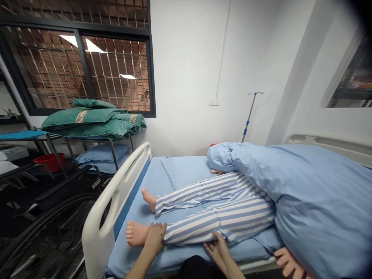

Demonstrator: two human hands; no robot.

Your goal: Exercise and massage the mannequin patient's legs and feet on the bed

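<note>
A care manikin in blue-and-white striped trousers (188,230) lies on its back on the bed, its bare near foot (136,233) towards the footboard and its far foot (149,199) beyond. My left hand (156,237) is wrapped over the near ankle at the trouser hem. Beside the near knee, my right hand (217,250) is palm up with its fingers apart, the thumb and fingertips touching the underside of the leg. A light blue quilt (314,182) covers the manikin's upper body. One manikin hand (289,263) sticks out from under the quilt at the near edge.
A white footboard (101,224) stands at the bed's left end, with a black wheelchair (66,201) beyond it. Green folded bedding (95,120) lies on a rack under the window. An infusion pole (248,116) rises behind the bed.
</note>
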